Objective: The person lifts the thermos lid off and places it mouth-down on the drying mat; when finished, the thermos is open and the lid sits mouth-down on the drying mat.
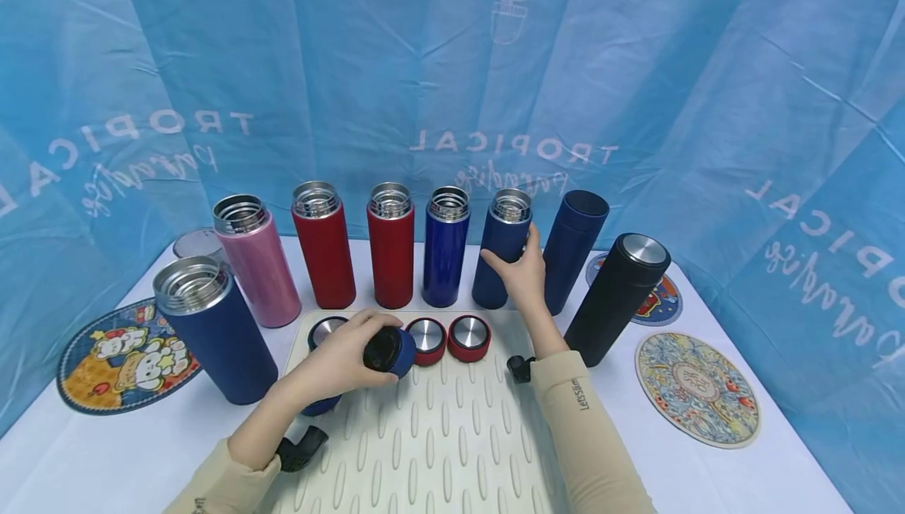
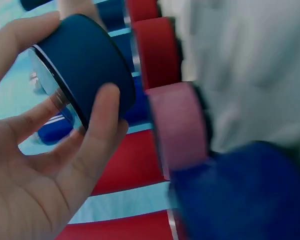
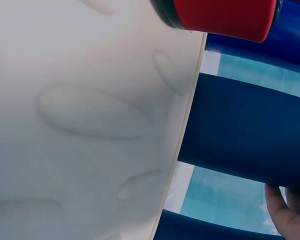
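My left hand (image 1: pixel 342 353) holds a dark blue bottle lid (image 1: pixel 405 354) above the mat, tipped so its black underside faces right. In the left wrist view, thumb and fingers pinch the lid (image 2: pixel 90 62) by its rim and side. My right hand (image 1: pixel 526 274) grips an upright, lidless dark blue bottle (image 1: pixel 500 235), thumb across its front; in the right wrist view, fingertips (image 3: pixel 275 200) meet the side of that bottle (image 3: pixel 250 130). Two red lids (image 1: pixel 427 349) stand on the mat right of the held lid. A pink lid (image 2: pixel 180 127) shows in the left wrist view.
A pale textured mat (image 1: pixel 431 451) bears the lids, including blue ones (image 1: pixel 325 328) partly behind my left hand. Open pink (image 1: pixel 261 270), red (image 1: pixel 325 255) and blue bottles (image 1: pixel 445 255) line the back. A lidded black bottle (image 1: pixel 611 302) stands right, near round coasters (image 1: pixel 696 388).
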The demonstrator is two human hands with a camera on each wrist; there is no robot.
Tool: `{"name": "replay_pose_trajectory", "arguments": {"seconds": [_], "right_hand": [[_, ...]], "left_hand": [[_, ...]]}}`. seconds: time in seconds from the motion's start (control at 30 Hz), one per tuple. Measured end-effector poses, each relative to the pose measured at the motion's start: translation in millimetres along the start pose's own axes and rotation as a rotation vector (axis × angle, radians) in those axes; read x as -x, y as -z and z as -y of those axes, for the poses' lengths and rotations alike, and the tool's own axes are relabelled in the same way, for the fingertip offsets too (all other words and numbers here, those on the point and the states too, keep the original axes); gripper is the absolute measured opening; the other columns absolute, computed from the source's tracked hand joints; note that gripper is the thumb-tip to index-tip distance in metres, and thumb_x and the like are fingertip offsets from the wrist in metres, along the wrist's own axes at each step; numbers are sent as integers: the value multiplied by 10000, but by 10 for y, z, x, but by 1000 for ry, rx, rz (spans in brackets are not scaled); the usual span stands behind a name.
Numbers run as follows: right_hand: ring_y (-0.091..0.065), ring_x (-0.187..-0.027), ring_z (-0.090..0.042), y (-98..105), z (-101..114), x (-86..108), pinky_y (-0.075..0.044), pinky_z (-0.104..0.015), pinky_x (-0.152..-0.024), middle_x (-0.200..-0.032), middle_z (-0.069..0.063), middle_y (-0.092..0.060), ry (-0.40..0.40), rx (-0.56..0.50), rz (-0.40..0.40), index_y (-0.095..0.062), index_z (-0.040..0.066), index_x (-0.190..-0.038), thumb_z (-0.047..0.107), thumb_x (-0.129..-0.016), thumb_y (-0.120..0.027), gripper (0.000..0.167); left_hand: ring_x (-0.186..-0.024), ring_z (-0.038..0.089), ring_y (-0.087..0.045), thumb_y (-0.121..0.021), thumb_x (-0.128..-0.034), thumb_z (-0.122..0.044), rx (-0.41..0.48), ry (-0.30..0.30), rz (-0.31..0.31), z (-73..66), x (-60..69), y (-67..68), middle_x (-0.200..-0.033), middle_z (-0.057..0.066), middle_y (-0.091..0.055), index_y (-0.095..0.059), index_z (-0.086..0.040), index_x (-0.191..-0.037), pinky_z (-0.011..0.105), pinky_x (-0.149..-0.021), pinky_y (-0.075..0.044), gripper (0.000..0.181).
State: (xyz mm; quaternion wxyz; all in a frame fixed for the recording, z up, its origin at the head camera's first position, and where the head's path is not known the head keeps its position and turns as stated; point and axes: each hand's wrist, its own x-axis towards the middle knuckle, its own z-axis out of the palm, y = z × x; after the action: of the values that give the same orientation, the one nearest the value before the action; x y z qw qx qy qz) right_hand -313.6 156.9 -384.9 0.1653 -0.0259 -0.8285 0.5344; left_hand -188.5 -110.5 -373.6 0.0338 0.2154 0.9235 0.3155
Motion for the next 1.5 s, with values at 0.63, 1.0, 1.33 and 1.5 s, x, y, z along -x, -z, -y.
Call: {"name": "replay_pose_trajectory", "arguments": {"seconds": [0.63, 1.0, 1.33, 1.5], "right_hand": [[-355, -1308, -326, -9, -20, -10, -370, -490, -1004, -1442, -128, -339, 1, 4, -10, -158, 207, -1471, 379, -755, -743, 940], [-340, -1317, -330, -8, -4, -4, -359, -512, -1007, -1454, -133, -318, -16, -6, 1, -139, 207, -1478, 365, -765, -737, 944], [-357, -1309, -314, -9, 3, 10, -358, -497, -1013, -1448, -123, -331, -18, -19, -7, -156, 206, -1473, 348, -761, -746, 936], [-353, -1311, -308, -11, 3, 7, -353, -494, -1018, -1449, -115, -329, -16, -28, -2, -157, 205, -1472, 351, -763, -744, 932]], "left_hand": [[-1038, 295, -568, -857, -595, -264, -313, -39, 80, 69, 116, -167, -1160, 133, -560, -565, -38, -1182, 445, -847, -501, 692], [-915, 253, -600, -861, -577, -266, -321, -6, 86, 67, 140, -173, -1178, 133, -530, -571, -83, -1244, 420, -782, -526, 750], [-852, 246, -610, -854, -596, -313, -316, -22, 105, 72, 138, -181, -1161, 145, -521, -532, -99, -1285, 423, -740, -530, 790], [-957, 285, -604, -808, -650, -387, -333, -11, 100, 44, 137, -185, -1186, 149, -535, -541, -94, -1275, 448, -792, -514, 740]]}}
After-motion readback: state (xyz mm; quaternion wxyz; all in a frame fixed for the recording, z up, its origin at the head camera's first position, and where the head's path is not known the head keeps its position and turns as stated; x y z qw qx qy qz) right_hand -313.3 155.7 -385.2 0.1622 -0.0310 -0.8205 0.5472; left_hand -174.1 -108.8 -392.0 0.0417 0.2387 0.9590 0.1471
